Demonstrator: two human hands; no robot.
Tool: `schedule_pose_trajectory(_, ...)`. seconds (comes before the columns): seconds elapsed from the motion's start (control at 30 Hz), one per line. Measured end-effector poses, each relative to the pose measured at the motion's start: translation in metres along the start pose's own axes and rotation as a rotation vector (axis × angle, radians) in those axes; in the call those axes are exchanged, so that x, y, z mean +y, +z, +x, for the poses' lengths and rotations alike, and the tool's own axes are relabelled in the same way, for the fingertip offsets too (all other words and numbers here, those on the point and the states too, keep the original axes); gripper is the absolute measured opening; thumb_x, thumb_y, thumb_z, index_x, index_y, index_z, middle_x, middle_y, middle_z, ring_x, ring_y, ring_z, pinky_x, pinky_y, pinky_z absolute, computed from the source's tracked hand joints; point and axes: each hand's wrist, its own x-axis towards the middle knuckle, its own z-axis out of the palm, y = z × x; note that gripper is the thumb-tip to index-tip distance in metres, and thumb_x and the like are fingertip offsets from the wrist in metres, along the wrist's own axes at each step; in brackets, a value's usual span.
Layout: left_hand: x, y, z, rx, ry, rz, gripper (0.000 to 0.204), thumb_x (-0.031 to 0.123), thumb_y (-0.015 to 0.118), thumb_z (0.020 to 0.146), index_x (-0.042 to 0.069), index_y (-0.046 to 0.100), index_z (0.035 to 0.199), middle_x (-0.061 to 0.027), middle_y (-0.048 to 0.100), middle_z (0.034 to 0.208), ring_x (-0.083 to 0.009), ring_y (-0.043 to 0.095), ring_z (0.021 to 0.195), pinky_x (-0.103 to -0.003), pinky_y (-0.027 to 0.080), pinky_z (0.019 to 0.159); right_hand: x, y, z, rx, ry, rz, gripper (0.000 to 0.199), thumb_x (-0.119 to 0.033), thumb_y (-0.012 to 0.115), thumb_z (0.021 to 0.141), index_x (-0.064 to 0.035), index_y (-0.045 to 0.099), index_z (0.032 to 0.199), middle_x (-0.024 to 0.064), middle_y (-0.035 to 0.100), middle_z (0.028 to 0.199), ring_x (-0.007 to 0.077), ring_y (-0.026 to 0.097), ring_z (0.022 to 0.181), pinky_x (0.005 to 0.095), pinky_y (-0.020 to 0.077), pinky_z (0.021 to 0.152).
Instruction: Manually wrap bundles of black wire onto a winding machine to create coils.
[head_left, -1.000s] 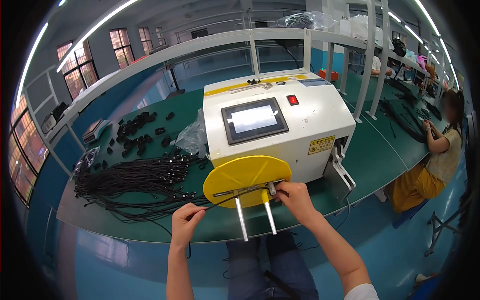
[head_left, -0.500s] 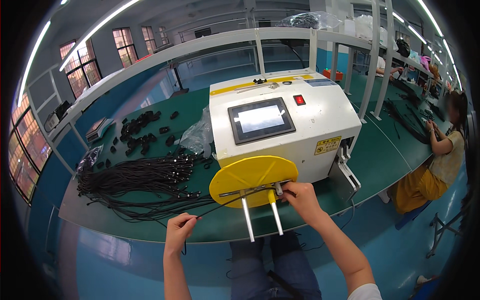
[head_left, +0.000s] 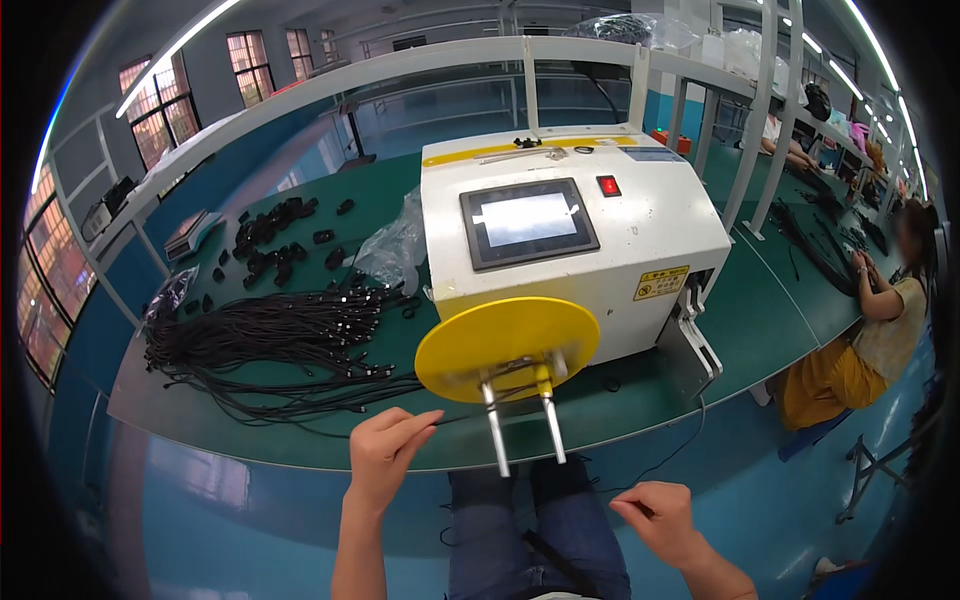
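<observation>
Head view: left hand [head_left: 385, 452] pinches a thin black cable [head_left: 470, 413] between thumb and fingertips; the cable runs toward 2 o'clock to the two metal pins [head_left: 522, 425] under the yellow disc [head_left: 505, 345] of the white machine [head_left: 570, 240] on the green bench [head_left: 760, 320]. Right hand [head_left: 660, 520], at 5 o'clock from the disc, is closed in a pinch, possibly on a thin strand; contents cannot be told. A heap of black cables [head_left: 270, 345] lies at 9 o'clock from the disc.

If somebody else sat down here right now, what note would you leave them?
Left hand: pinching a thin black cable that runs to the two metal prongs on the yellow disc.
Right hand: low, away from the machine, fingers pinched; what it holds is too thin to tell.
Pile of black cables lies to the left on the green table.
Done: nothing wound on the prongs.
Left: the whole pile.
</observation>
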Motion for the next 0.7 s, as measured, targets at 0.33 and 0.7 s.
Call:
schedule_pose_trajectory(0.33, 0.03, 0.008, -0.01, 0.037, 0.088, 0.129, 0.022, -0.001, 0.067, 0.071, 0.004, 0.069, 0.093, -0.0055, 0.055, 0.064, -0.0164, 0.052, 0.055, -0.026, 0.04, 0.049, 0.013, 0.01, 0.004, -0.012, 0.025, 0.027, 0.004, -0.001, 0.069, 0.073, -0.0002, 0.065, 0.074, 0.0069, 0.058, 0.058, 0.0136, 0.054, 0.049, 0.0243, 0.039, 0.046)
schedule_pose_trajectory(0.7, 0.069, 0.025, 0.007, -0.065, 0.286, 0.257, 0.029, -0.001, 0.067, 0.071, 0.006, 0.067, 0.099, -0.0057, 0.056, 0.069, -0.0187, 0.054, 0.062, -0.027, 0.042, 0.051, 0.009, 0.022, 0.003, -0.135, 0.027, 0.069, 0.008, -0.005, 0.069, 0.076, -0.0001, 0.063, 0.078, 0.0099, 0.06, 0.066, 0.0217, 0.057, 0.056, 0.0285, 0.0437, 0.051)
